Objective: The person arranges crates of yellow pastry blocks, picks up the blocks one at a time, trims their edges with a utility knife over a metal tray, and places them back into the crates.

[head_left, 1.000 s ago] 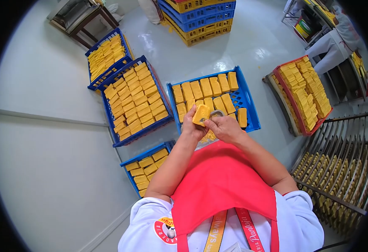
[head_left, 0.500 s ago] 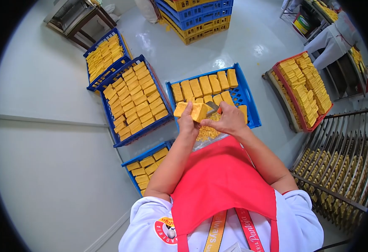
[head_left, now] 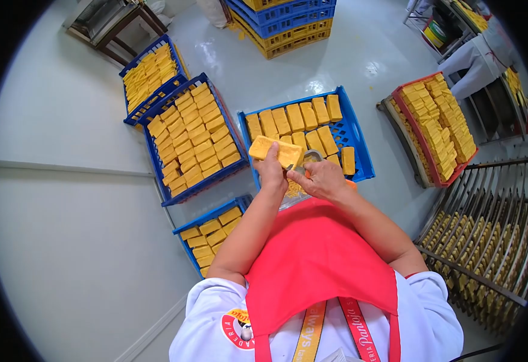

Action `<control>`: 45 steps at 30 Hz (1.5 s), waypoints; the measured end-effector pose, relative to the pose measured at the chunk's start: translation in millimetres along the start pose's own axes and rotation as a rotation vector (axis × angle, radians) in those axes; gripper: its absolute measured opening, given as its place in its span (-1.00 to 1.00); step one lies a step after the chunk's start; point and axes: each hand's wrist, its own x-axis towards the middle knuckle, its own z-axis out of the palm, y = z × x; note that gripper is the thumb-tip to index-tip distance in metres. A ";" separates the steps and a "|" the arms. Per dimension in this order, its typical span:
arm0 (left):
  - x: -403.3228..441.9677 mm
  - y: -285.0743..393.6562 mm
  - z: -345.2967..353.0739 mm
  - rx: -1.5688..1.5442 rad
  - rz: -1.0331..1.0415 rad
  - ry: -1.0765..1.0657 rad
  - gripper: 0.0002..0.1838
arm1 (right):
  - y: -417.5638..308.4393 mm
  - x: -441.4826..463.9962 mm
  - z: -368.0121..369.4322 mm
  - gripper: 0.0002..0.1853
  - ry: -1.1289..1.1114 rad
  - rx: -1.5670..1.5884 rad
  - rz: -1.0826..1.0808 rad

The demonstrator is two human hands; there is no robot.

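My left hand (head_left: pixel 270 171) is wrapped round a yellow cake-like block (head_left: pixel 276 151), holding it tilted above the blue crate (head_left: pixel 363 158). My right hand (head_left: pixel 324 179) grips a knife; its orange handle (head_left: pixel 351 184) shows past the palm, and a dark tip touches or nearly touches the block's near right end. The fingers hide most of the blade. Below the hands, yellow shavings (head_left: pixel 294 189) lie in a clear container against the red apron. Rows of similar yellow blocks (head_left: pixel 294 117) stand in the blue crate, and a grey curved edge (head_left: pixel 313 154) shows behind the right hand.
Blue crates (head_left: pixel 166 202) of yellow blocks stand on the left. On the right are a red crate (head_left: pixel 408 99) of yellow pieces on a wheeled base and a metal rack (head_left: pixel 487 241). Stacked crates (head_left: pixel 288 27) rise at the back. Another person's light trousers (head_left: pixel 475 63) show far right.
The block has turned, so its long side now faces me. My right hand has rotated and lowered slightly, bringing the orange handle from above the fingers to the palm's outer side.
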 end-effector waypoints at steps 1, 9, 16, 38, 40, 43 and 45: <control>-3.5 4.0 1.7 0.014 0.087 0.017 -0.23 | -0.6 -1.4 -2.4 -0.23 -0.045 -0.004 0.004; -4.3 20.2 -10.6 -0.058 0.227 -0.126 -0.24 | 3.8 0.6 -3.5 -0.48 0.115 0.030 0.037; -14.9 19.4 -9.4 0.058 0.320 -0.116 -0.27 | 5.3 1.5 5.9 -0.55 0.184 -0.067 0.042; -2.2 29.2 -19.0 0.114 0.160 -0.252 -0.48 | 5.0 8.8 -13.0 -0.41 0.007 0.092 0.173; -5.3 30.3 -16.8 0.047 0.076 -0.245 -0.54 | 1.8 9.3 -6.8 -0.42 0.054 0.055 0.136; -11.9 29.2 -12.0 0.059 0.069 -0.264 -0.58 | -0.8 8.8 -3.8 -0.43 0.120 -0.009 0.100; -16.3 29.1 -9.4 0.048 0.086 -0.283 -0.49 | 0.2 8.2 -1.5 -0.43 0.140 -0.033 0.099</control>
